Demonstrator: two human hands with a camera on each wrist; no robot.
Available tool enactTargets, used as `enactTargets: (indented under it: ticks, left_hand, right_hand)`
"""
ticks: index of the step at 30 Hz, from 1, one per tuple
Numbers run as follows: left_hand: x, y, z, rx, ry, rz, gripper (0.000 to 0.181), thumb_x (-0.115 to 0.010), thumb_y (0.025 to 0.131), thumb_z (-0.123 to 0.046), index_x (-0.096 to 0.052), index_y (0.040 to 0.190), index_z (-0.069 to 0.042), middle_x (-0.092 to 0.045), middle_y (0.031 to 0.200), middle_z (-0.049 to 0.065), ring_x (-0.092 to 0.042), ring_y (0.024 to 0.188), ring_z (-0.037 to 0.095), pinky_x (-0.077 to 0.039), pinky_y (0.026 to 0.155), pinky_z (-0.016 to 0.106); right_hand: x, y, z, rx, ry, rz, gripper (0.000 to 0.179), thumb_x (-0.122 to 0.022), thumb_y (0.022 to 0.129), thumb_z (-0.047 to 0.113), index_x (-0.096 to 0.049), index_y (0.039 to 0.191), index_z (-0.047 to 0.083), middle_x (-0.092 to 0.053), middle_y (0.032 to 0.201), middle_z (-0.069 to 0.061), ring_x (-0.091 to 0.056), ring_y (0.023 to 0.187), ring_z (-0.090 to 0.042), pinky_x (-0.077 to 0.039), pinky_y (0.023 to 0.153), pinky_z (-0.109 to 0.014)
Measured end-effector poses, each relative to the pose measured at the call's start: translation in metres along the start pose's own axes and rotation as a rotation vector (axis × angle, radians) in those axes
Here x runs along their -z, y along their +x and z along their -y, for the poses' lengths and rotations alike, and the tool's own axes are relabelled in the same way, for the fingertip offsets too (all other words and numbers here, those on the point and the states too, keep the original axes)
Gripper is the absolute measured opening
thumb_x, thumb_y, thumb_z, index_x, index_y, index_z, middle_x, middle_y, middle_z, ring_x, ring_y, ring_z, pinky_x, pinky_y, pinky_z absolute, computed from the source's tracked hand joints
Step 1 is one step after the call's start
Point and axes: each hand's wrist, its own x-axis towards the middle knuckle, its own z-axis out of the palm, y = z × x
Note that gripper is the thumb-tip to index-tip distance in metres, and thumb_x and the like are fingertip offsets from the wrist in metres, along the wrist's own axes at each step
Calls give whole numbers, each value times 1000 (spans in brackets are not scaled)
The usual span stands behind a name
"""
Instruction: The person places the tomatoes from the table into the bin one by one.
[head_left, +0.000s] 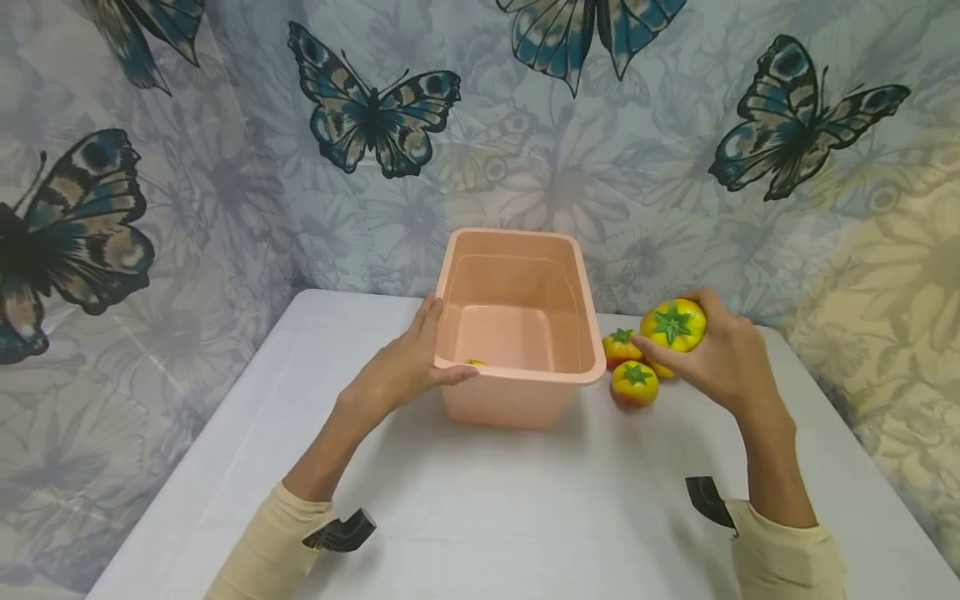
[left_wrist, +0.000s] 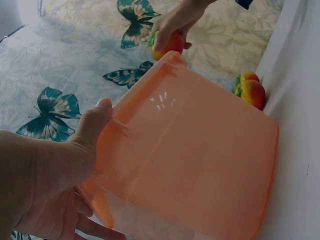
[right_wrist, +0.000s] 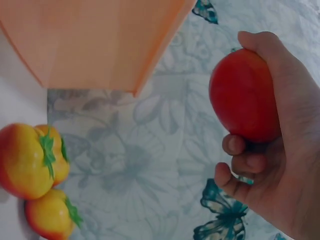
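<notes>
A peach-coloured plastic bin (head_left: 517, 402) stands on the white table. My left hand (head_left: 401, 362) grips its near left corner, the thumb over the rim and the fingers along the outer side. Off to the bin's right, my right hand (head_left: 723, 354) holds a yellow-and-red tomato (head_left: 674, 325) with a green leafy top, raised above the table. Its underside shows red in the right wrist view, between thumb and curled fingers. Below this hand lie more tomatoes, one in front (head_left: 634, 385) and one nearer the bin (head_left: 622, 348); another is partly hidden behind the held one.
A small yellow patch (head_left: 476, 362) shows inside the bin behind its near rim; most of it is hidden. Wall cloth with butterflies (head_left: 375, 117) hangs close behind the table (head_left: 480, 517). Black devices (head_left: 341, 532) sit at both sleeve cuffs.
</notes>
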Motion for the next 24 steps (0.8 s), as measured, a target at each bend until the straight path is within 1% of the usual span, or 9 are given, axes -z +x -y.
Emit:
enactTargets:
  ticks: [6,11,14,19,21,23,24]
  left_hand:
    - [-1,0,1,-6,-1,-3,118,-69,92,-66,-1,169,-8,2,177,16,-40,151,47,-43,118,58]
    - [-2,0,1,0,-6,7,118,-68,92,-67,-1,169,-9,3,178,16,-39,152,47,-43,119,58]
    - [-1,0,0,8,-5,9,118,-69,92,-67,-1,169,-9,3,178,15,-39,152,46,-42,119,57]
    - [-1,0,0,19,8,16,118,-67,92,-68,0,169,-9,4,178,13,-41,151,45,-43,119,56]
    - [-1,0,-1,21,10,19,119,-67,92,-69,1,169,-9,5,178,13,-42,150,46,-43,119,56]
    - [-1,0,0,17,11,12,119,-67,92,-68,0,169,-9,4,178,14,-42,150,46,-43,119,56]
    - [-1,0,0,16,14,9,119,-67,92,-68,0,169,-8,3,178,14,-43,149,46,-44,118,56]
  right_hand:
    - [-7,5,11,-42,47,80,74,-79,88,48,-50,136,-1,-69,99,-27,-65,70,-29,-47,50,-19]
    - [-11,9,22,-41,81,110,70,-77,90,50,-51,135,3,-68,96,-22,-63,72,-28,-50,52,-22]
    - [-14,12,29,-29,109,142,68,-76,91,49,-50,135,4,-69,97,-21,-63,74,-28,-51,54,-23]
    - [-22,17,38,0,164,187,61,-70,97,45,-48,137,3,-67,105,-23,-64,82,-29,-52,60,-20]
    - [-27,18,41,28,188,182,55,-64,102,42,-48,137,3,-67,106,-22,-63,84,-29,-51,63,-19]
    - [-30,19,45,54,209,182,51,-56,107,41,-47,141,5,-67,109,-20,-62,87,-28,-50,69,-18]
    - [-32,19,47,71,220,182,49,-52,109,40,-47,144,7,-67,109,-20,-62,88,-29,-52,73,-22]
